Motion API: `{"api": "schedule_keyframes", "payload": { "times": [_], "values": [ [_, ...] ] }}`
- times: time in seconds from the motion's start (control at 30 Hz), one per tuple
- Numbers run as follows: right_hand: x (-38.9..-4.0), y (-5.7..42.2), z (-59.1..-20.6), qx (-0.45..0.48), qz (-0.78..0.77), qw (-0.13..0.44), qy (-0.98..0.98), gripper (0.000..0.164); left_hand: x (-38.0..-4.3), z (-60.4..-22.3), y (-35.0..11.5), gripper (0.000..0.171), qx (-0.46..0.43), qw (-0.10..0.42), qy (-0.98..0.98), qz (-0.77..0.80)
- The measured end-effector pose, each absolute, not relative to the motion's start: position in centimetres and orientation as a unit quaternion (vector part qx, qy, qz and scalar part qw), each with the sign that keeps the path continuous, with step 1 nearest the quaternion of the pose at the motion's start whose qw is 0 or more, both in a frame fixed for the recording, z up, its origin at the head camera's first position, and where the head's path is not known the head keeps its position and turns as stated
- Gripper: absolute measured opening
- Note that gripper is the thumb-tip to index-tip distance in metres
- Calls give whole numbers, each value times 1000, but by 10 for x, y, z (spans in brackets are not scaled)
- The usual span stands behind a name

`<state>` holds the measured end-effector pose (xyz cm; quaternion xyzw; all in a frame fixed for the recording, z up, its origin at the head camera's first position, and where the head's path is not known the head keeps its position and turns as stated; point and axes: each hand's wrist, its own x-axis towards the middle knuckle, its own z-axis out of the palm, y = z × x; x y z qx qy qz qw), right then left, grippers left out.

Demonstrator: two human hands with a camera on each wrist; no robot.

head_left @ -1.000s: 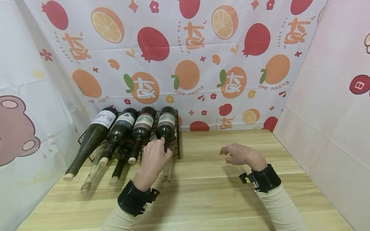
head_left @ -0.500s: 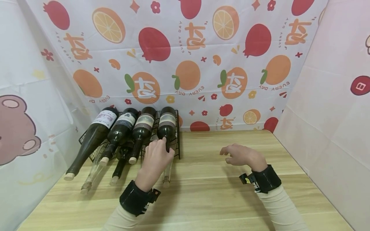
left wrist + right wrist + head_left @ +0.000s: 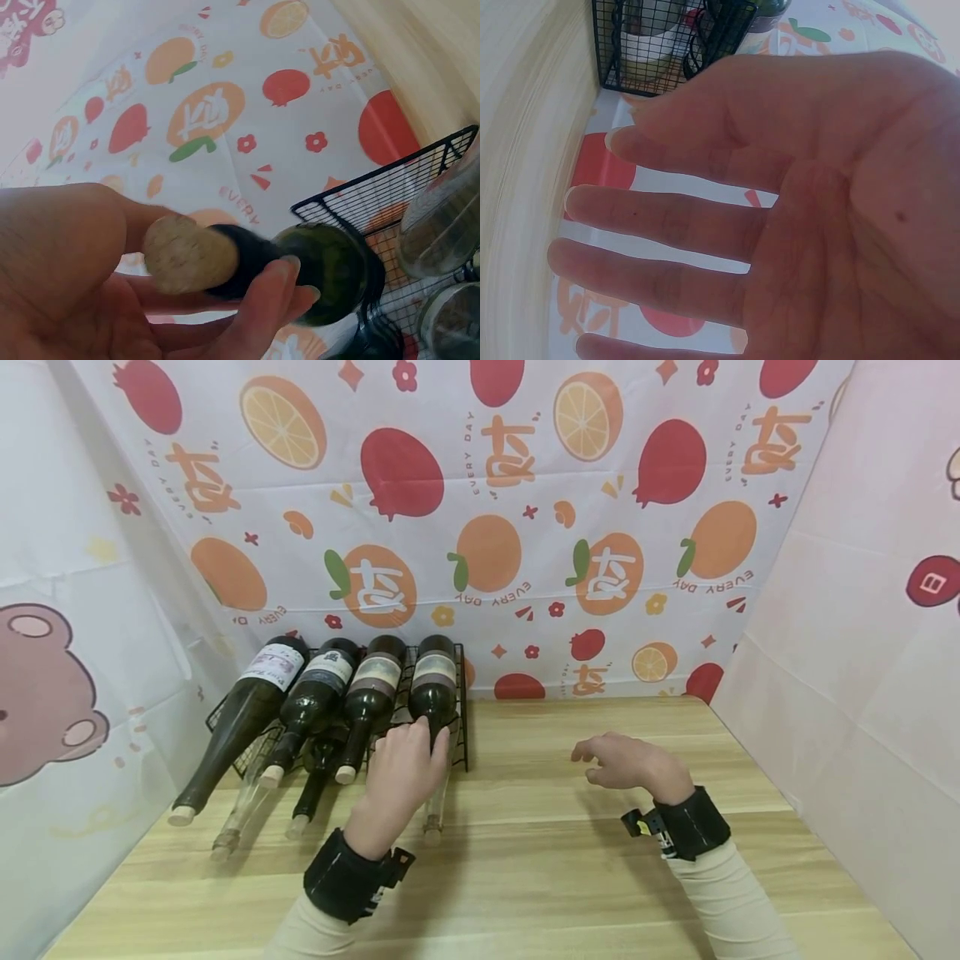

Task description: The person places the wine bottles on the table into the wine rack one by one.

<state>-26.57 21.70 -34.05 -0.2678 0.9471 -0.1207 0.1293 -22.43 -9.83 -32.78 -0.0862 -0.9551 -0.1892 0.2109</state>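
A dark green wine bottle (image 3: 433, 677) lies at the right end of the top row on a black wire rack (image 3: 462, 727), its neck toward me. My left hand (image 3: 403, 768) holds this bottle by the neck. In the left wrist view, fingers and thumb curl round the dark neck, just beyond the pale cork (image 3: 187, 255). Over the wooden table to the right hovers my right hand (image 3: 626, 767); its fingers are relaxed and spread, holding nothing. The right wrist view shows the bare palm (image 3: 802, 225), with the rack beyond.
Three more dark bottles lie left of the held one, including a long one (image 3: 240, 718) at the far left. Below are a smaller dark bottle (image 3: 311, 793) and clear corked bottles (image 3: 247, 806). A fruit-print cloth (image 3: 487, 552) hangs close behind the rack.
My left hand shifts slightly at the neck, its thumb moving a little upward in the head view. The bottle stays on the rack. My right hand holds its place.
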Motion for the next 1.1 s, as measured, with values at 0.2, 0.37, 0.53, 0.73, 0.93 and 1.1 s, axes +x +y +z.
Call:
{"api": "schedule_keyframes", "payload": {
  "times": [0.2,0.37,0.53,0.73,0.93,1.1],
  "values": [
    [-266,216,-340,-272,-119,129,946,34,-221,-310,-129,37,-30,219,-957,-189],
    [-266,215,-339,-272,-118,129,946,34,-223,-301,-161,28,12,208,-962,-176],
    [-265,216,-339,-263,-125,139,947,35,-226,-300,-175,33,32,121,-977,-171],
    [-263,215,-340,-256,-129,142,947,35,-232,-304,-177,30,31,104,-979,-172],
    [-265,214,-342,-267,-118,138,946,35,-232,-307,-176,27,26,141,-974,-174],
    [-265,214,-343,-269,-114,137,946,34,-233,-308,-175,31,21,157,-971,-178]
  ]
}}
